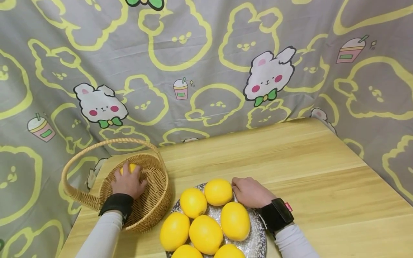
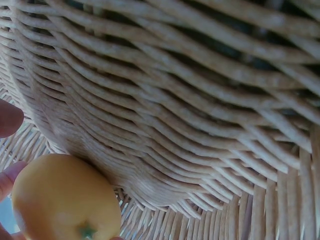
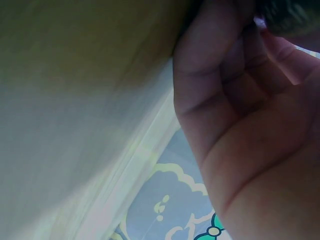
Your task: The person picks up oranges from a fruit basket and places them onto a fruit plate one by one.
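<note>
My left hand (image 1: 127, 185) is inside a wicker basket (image 1: 154, 211), its fingers around a yellow fruit (image 2: 65, 200) at the far side. The left wrist view shows that fruit's small green stem mark and fingertips (image 2: 6, 182) touching its side; the woven wall lies close by. At the right edge of a speckled black-and-white plate (image 1: 256, 236), my right hand (image 1: 253, 192) grips the rim with curled fingers. Several more yellow fruits (image 1: 206, 234) lie on this plate. In the right wrist view the dark plate rim (image 3: 292, 17) shows above the curled fingers.
The basket's tall arched handle (image 1: 109, 142) rises over its left and back. Both basket and plate stand on a wooden table (image 1: 306, 168). Behind it hangs a grey patterned curtain (image 1: 209, 71), which also runs along the left and right sides.
</note>
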{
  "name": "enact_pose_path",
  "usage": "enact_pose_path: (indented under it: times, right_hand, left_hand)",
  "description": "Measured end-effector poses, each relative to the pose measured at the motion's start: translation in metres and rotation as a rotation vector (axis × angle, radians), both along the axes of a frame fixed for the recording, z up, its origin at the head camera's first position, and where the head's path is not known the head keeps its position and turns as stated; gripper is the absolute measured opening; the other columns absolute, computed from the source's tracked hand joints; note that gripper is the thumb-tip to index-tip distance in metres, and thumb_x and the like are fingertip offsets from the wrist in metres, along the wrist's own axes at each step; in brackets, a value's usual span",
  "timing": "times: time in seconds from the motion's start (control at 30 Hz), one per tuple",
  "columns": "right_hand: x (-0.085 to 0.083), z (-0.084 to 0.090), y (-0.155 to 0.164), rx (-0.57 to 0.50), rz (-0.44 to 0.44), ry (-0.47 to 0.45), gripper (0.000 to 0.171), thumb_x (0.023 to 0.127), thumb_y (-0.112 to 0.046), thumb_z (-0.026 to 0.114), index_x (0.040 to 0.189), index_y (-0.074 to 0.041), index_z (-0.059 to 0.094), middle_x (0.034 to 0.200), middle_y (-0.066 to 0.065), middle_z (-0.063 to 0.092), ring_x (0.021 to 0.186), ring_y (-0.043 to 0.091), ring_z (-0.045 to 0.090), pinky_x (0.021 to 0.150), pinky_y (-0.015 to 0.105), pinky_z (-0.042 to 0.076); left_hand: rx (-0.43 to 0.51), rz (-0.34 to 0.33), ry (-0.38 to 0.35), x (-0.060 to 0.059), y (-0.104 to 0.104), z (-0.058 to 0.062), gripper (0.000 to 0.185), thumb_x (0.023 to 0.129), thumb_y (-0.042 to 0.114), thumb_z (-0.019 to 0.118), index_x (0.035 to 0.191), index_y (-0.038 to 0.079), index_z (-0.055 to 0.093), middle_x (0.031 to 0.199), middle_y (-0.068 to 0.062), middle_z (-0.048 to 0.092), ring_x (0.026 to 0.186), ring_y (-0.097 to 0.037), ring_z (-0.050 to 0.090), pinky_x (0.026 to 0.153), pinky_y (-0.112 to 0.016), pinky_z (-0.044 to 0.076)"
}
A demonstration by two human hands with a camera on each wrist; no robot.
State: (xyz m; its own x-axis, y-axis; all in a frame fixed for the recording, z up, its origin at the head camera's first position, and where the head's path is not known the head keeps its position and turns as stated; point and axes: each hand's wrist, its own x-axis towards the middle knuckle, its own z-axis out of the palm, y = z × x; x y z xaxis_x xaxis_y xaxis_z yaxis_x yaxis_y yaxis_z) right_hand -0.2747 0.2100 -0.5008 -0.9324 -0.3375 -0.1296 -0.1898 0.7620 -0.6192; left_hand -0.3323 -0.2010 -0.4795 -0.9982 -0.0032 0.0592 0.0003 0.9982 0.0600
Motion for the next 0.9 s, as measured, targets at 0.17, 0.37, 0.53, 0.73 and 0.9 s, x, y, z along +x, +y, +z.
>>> enact_pose_path:
  times: [0.17, 0.37, 0.53, 0.73, 0.9]
  right_hand:
    - [-0.0003, -0.0007, 0.0, 0.005, 0.001, 0.005, 0.018, 0.107, -0.015, 0.05, 0.096, -0.016, 0.064, 0.072, -0.001, 0.055, 0.063, 0.015, 0.05, 0.061, 0.028, 0.041]
    - [-0.0011, -0.0012, -0.0003, 0.018, -0.006, 0.005, 0.019, 0.107, -0.016, 0.05, 0.095, -0.017, 0.064, 0.071, -0.001, 0.055, 0.062, 0.014, 0.05, 0.061, 0.028, 0.041]
    - [-0.0012, -0.0017, -0.0005, 0.019, -0.003, 0.006, 0.018, 0.107, -0.016, 0.05, 0.096, -0.016, 0.064, 0.072, -0.002, 0.055, 0.062, 0.014, 0.05, 0.061, 0.027, 0.041]
    - [-0.0013, -0.0025, -0.0002, 0.017, -0.003, 0.006, 0.018, 0.107, -0.016, 0.05, 0.095, -0.017, 0.063, 0.071, -0.001, 0.055, 0.062, 0.014, 0.05, 0.061, 0.028, 0.04]
    - [-0.0011, -0.0019, -0.0002, 0.02, -0.005, 0.009, 0.018, 0.107, -0.016, 0.051, 0.094, -0.017, 0.063, 0.071, -0.001, 0.055, 0.062, 0.014, 0.05, 0.061, 0.028, 0.04]
  left_hand:
    - [0.006, 0.008, 0.0, 0.0006, 0.0011, 0.0007, 0.051, 0.096, 0.031, 0.065, 0.14, 0.008, 0.051, 0.156, -0.036, 0.026, 0.137, -0.069, 0.029, 0.09, -0.085, 0.042]
    - [0.004, 0.018, -0.018, 0.0007, 0.0024, 0.001, 0.052, 0.096, 0.032, 0.065, 0.14, 0.009, 0.051, 0.157, -0.036, 0.025, 0.137, -0.07, 0.028, 0.089, -0.086, 0.041]
    - [0.004, 0.026, -0.025, 0.0006, 0.0028, 0.0007, 0.05, 0.096, 0.031, 0.064, 0.14, 0.01, 0.051, 0.157, -0.036, 0.025, 0.137, -0.07, 0.028, 0.089, -0.086, 0.041]
    - [0.024, 0.028, -0.023, -0.0006, 0.0024, -0.002, 0.048, 0.096, 0.03, 0.065, 0.137, 0.01, 0.051, 0.157, -0.036, 0.023, 0.136, -0.071, 0.027, 0.085, -0.087, 0.041]
    - [0.033, 0.036, -0.023, -0.0019, 0.0019, -0.0049, 0.048, 0.096, 0.03, 0.065, 0.137, 0.009, 0.051, 0.156, -0.036, 0.022, 0.135, -0.071, 0.027, 0.081, -0.088, 0.042]
